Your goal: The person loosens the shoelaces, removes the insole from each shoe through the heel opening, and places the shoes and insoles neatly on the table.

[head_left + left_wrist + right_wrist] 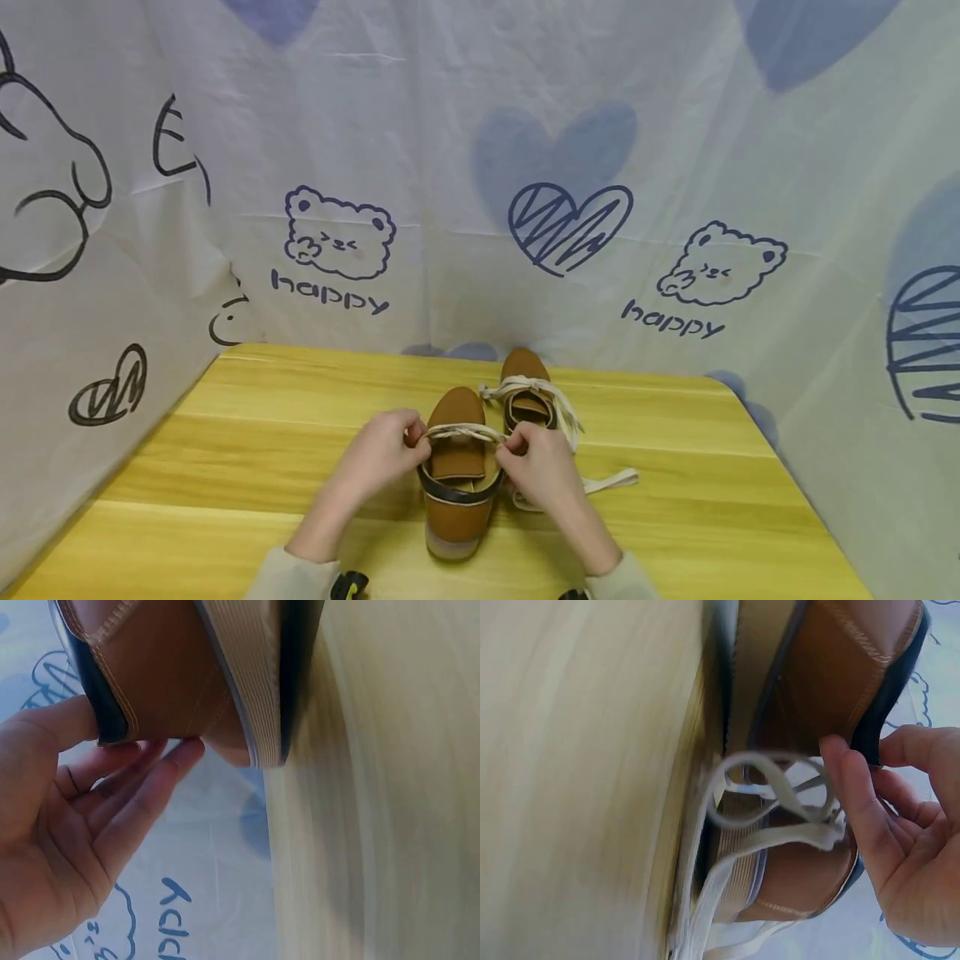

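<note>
A brown shoe (pixel 456 521) with black trim and a pale sole stands on the table, heel toward me. White laces (pixel 465 431) run across its front. My left hand (pixel 386 450) pinches the black-trimmed lacing flap (pixel 112 724) on the shoe's left side. On the opposite side, my right hand (pixel 542 467) pinches the matching flap (pixel 870 735) between thumb and fingers. A loop of white lace (pixel 742 821) hangs below the right fingers in the right wrist view. The tongue (pixel 459 458) shows between the hands.
Behind and to the right stands a second brown shoe (pixel 525 364), its white lace tied in a bow (pixel 532 385). A loose lace end (pixel 615 480) lies on the yellow wood-grain table (pixel 712 500). A printed cloth (pixel 450 183) hangs behind the table.
</note>
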`<state>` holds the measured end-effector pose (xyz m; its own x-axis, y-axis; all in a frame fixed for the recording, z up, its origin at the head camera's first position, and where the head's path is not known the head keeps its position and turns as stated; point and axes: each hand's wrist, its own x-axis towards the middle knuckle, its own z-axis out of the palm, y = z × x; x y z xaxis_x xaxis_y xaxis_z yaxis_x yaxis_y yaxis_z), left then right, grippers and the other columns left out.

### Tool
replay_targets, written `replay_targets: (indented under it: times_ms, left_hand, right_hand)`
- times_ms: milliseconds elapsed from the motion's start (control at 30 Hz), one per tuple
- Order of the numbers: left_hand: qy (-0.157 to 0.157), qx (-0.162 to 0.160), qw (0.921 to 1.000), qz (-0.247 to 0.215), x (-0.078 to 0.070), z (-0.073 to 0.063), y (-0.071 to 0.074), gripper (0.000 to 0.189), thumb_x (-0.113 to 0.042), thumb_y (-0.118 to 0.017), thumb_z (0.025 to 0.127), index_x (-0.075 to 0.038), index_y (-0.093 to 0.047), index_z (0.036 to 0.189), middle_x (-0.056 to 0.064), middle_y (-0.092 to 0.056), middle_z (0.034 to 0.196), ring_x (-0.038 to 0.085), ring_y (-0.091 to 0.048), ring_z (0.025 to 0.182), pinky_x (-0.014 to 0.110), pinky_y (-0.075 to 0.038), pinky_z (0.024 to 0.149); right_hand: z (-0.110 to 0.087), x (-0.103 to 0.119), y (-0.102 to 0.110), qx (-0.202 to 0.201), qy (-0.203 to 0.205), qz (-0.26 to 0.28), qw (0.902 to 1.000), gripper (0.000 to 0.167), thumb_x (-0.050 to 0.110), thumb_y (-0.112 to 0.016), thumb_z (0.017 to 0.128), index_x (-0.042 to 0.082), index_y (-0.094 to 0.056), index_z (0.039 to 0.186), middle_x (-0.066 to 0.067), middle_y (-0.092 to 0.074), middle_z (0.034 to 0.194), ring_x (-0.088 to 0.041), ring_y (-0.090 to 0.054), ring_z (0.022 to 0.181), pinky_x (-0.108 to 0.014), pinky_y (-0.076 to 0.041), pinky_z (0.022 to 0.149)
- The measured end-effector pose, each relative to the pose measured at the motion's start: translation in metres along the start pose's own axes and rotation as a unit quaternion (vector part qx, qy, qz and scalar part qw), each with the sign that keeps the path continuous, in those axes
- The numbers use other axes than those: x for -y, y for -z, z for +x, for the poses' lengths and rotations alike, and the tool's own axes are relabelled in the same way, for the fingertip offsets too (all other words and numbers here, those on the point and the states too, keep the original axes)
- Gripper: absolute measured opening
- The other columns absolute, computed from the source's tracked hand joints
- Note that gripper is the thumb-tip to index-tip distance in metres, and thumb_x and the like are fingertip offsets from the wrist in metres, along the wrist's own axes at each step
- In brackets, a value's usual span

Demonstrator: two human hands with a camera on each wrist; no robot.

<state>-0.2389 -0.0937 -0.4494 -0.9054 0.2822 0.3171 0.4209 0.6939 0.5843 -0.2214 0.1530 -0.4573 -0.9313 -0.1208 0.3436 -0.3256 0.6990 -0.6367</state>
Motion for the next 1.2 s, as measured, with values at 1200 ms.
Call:
replay_targets:
  times_ms: [1200]
  left_hand:
    - [0.022, 0.077, 0.9933, -0.084, 0.009, 0.001, 0.011, 0.024, -0.023, -0.084, 0.090, -0.013, -0.064, 0.082, -0.003, -0.065, 0.086, 0.012, -0.061, 0.079, 0.028, -0.055, 0.069]
  right_hand:
    - [-0.005, 0.011, -0.010, 0.030, 0.037, 0.017, 0.9987, 0.014, 0.024, -0.081, 0.092, 0.017, -0.070, 0.086, 0.006, -0.072, 0.080, -0.004, -0.065, 0.066, -0.020, -0.054, 0.060]
